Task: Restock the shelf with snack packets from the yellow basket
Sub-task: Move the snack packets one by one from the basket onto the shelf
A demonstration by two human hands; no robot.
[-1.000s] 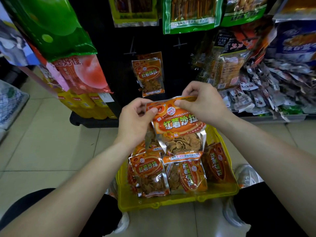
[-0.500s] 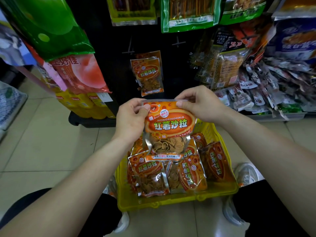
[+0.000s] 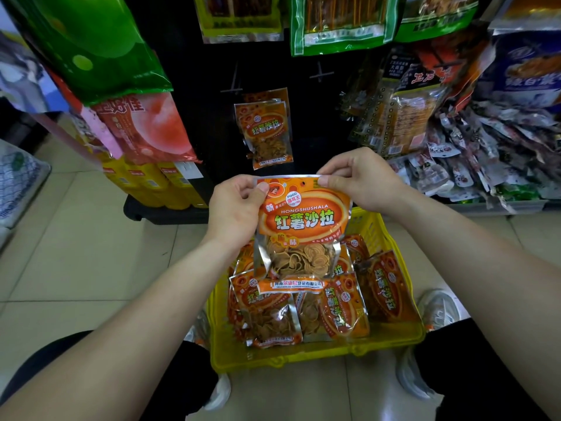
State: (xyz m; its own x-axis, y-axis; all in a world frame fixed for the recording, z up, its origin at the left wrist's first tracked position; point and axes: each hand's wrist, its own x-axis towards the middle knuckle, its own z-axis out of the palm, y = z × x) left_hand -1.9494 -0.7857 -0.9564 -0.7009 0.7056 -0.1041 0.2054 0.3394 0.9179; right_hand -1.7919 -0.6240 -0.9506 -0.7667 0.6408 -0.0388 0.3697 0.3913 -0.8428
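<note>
An orange snack packet (image 3: 300,226) with a clear window hangs upright above the yellow basket (image 3: 315,355). My left hand (image 3: 235,212) pinches its top left corner, and my right hand (image 3: 361,180) pinches its top right corner. The basket stands on the floor between my knees and holds several more of the same orange packets (image 3: 344,305). On the black shelf panel beyond, matching orange packets (image 3: 266,132) hang from a hook, just above the held packet.
Empty hooks (image 3: 319,73) stick out of the black panel to the right of the hung packets. Green and red bags (image 3: 145,129) hang at the left, mixed snack packs (image 3: 473,153) pile at the right. My shoes (image 3: 438,309) flank the basket on the tiled floor.
Both hands have lifted the packet a little higher and straightened it, so it now hangs upright facing me, clear of the basket's other packets.
</note>
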